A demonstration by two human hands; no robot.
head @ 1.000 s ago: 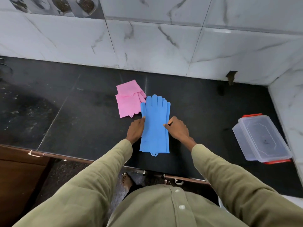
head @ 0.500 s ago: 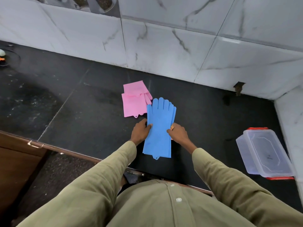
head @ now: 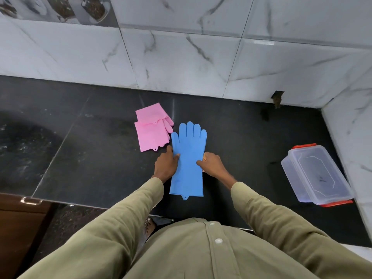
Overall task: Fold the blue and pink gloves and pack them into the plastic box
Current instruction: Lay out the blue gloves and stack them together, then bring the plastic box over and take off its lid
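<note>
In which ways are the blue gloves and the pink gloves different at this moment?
The blue gloves lie flat at full length with the fingers toward the wall, while the pink gloves are already folded into a shorter, squarer pile. The left hand and the right hand touch the sides of the blue gloves; nothing touches the pink gloves. Both lie on the black counter, outside the closed plastic box.

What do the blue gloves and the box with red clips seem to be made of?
The blue gloves look like silicone or rubber: matte, smooth, lying limp and flat, with a moulded hanging tab at the cuff. The plastic box looks like clear, slightly frosted hard plastic; the counter shows through it.
</note>
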